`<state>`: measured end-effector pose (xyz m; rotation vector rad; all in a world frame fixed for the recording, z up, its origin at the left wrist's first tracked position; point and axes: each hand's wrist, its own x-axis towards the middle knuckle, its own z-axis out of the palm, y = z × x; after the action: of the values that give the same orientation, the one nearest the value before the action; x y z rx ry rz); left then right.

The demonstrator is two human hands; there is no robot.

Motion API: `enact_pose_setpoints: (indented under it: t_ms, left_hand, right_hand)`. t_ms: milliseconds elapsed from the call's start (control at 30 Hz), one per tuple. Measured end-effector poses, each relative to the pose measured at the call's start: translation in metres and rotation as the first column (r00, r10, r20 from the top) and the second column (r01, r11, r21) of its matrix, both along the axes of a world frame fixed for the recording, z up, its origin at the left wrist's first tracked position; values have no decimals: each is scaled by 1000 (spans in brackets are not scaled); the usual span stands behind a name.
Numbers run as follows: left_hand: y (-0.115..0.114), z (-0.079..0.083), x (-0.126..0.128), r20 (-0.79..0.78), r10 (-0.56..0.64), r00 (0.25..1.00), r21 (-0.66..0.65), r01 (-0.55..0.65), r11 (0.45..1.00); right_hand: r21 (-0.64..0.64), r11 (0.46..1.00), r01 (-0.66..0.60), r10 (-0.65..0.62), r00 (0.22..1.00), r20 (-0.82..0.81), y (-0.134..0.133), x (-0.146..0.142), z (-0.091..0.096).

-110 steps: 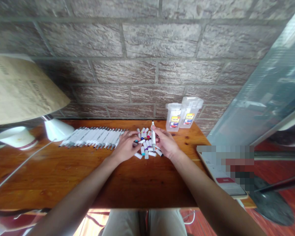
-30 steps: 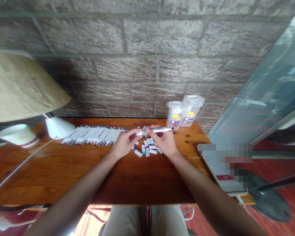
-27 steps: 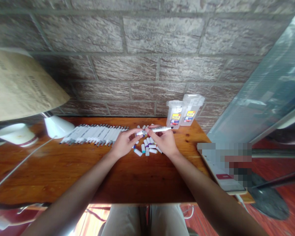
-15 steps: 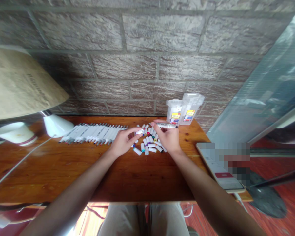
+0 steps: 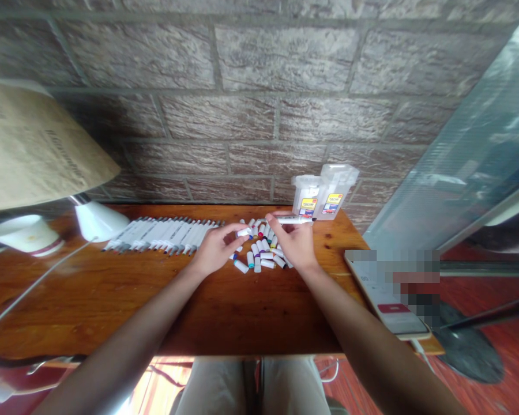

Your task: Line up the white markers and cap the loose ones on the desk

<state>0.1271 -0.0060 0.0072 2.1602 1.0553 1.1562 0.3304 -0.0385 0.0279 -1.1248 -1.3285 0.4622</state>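
My left hand point(image 5: 217, 246) pinches a white marker cap point(image 5: 244, 232) between thumb and fingers, above the left side of a pile of loose marker caps point(image 5: 266, 256). My right hand point(image 5: 294, 242) is closed on a white marker point(image 5: 292, 219), which lies nearly level across it with a dark end pointing right. The piled caps are white with coloured ends, such as purple, teal, yellow and black. To the left of my left hand, a long row of white markers point(image 5: 164, 233) lies side by side on the wooden table point(image 5: 225, 317).
Two clear plastic marker boxes point(image 5: 334, 199) with yellow labels stand at the back right by the brick wall. A lamp point(image 5: 97, 219) and a paper cup point(image 5: 26, 236) are on the left, with a white cable. A tablet point(image 5: 393, 305) lies at the right edge.
Both hands keep their grips and hardly move. The marker in my right hand has shifted very slightly to the right. The caps and the row of markers stay put.
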Motion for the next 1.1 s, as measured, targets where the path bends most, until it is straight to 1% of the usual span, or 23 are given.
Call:
enact_pose_setpoints:
  t_ms: [133, 233, 433, 600, 833, 1100]
  left_hand:
    - [-2, 5, 1, 4, -30, 1000, 47, 29, 998]
    - [-2, 8, 2, 2, -31, 1000, 87, 30, 996]
    - [0, 2, 1, 59, 2, 998, 18, -3, 1000]
    - [0, 0, 1, 50, -4, 999, 3, 4, 1000]
    - [-1, 1, 2, 54, -11, 998, -5, 12, 1000]
    - [-1, 0, 2, 55, -31, 998, 0, 31, 1000]
  right_hand:
    - [-20, 1000, 5, -5, 999, -35, 1, 0, 0]
    - [-52, 999, -6, 4, 999, -32, 0, 0, -1]
    - [-98, 995, -23, 15, 997, -79, 0, 0, -1]
    - [-177, 984, -36, 12, 991, -134, 0, 0, 3]
    - [-239, 970, -54, 10, 984, -180, -1, 0, 6]
    - [-227, 971, -76, 24, 974, -226, 2, -1, 2]
